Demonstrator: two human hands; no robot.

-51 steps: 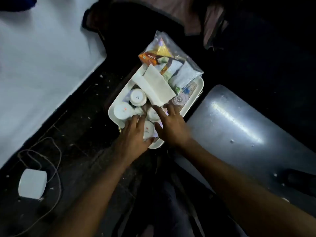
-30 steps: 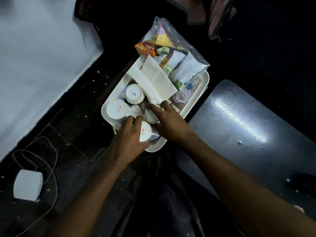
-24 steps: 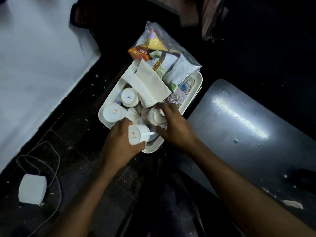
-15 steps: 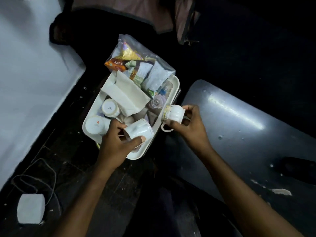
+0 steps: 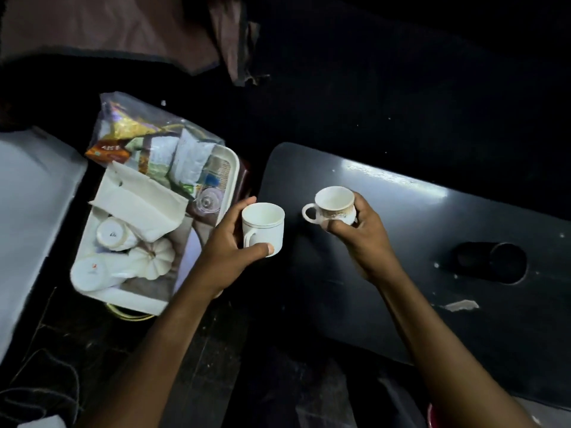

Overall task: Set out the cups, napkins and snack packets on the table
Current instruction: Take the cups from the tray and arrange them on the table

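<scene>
Dim domestic room, likely a home. Evidence: dark speckled floor (image 5: pixel 216 350); low dark table (image 5: pixel 432 273); white tray (image 5: pixel 123 299) on floor with teacups, folded napkins (image 5: pixel 139 205), bagged snack packets (image 5: pixel 148 143); cloth (image 5: pixel 123 29) draped at top; cable (image 5: pixel 46 359) lower left.

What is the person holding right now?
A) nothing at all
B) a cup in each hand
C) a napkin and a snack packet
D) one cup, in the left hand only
B: the left hand grips a plain white cup and the right hand grips a patterned cup, both upright beside the tray.
</scene>
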